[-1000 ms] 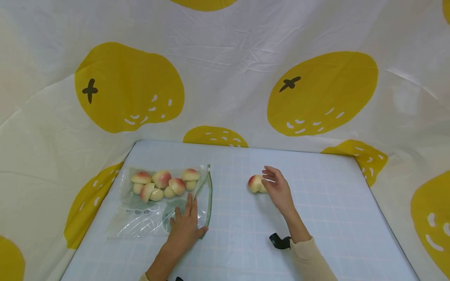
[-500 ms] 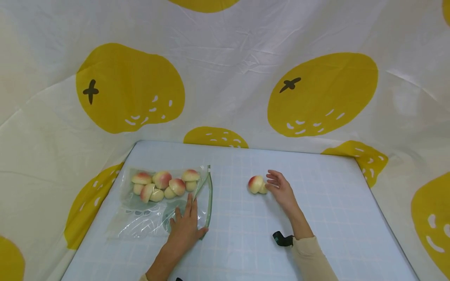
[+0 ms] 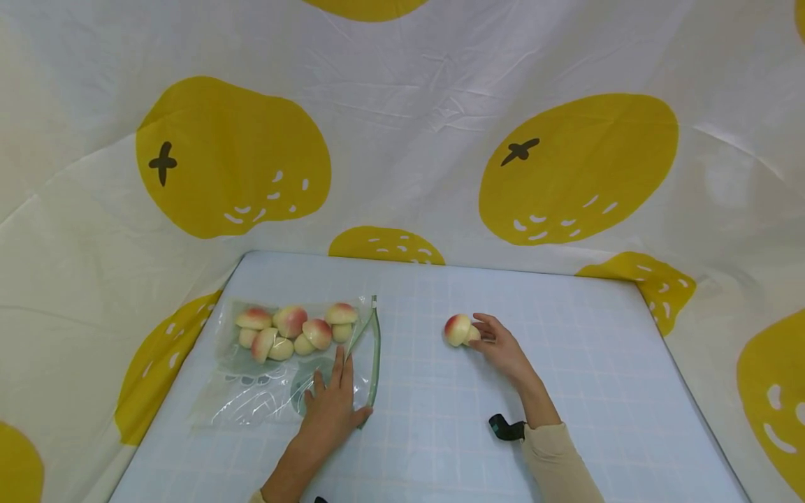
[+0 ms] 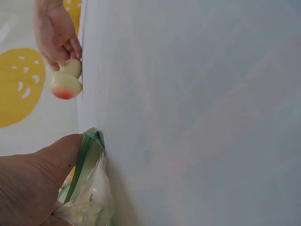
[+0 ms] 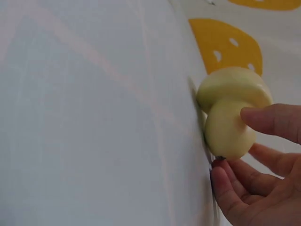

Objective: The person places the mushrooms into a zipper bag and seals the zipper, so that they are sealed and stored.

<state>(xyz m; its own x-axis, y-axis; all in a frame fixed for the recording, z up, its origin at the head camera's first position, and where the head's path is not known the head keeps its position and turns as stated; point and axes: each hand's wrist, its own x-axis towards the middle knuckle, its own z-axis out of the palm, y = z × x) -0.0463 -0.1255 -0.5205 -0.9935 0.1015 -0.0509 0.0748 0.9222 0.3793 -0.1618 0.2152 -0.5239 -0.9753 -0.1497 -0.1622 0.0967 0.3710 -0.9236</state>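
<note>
On the right, a toy mushroom (image 3: 458, 330) with a red-and-cream cap lies on its side. My right hand (image 3: 503, 353) pinches its pale stem (image 5: 230, 129), thumb on one side and fingers on the other in the right wrist view. A clear zip bag (image 3: 239, 405) with a green zip edge (image 3: 376, 363) lies flat at left. Several toy mushrooms (image 3: 291, 321) are inside, toward its far side. Spread over the bag's near right part, my left hand (image 3: 333, 412) rests with fingers extended. Its thumb (image 4: 70, 148) touches the green edge in the left wrist view.
The table (image 3: 428, 433) wears a pale checked cloth. A white sheet with yellow fruit prints (image 3: 402, 140) hangs behind and at both sides. At my right wrist sits a black camera (image 3: 505, 427).
My right hand first drew back slightly from the loose toy mushroom, then lowered and closed its fingers on the stem. My left hand and the bag have stayed still.
</note>
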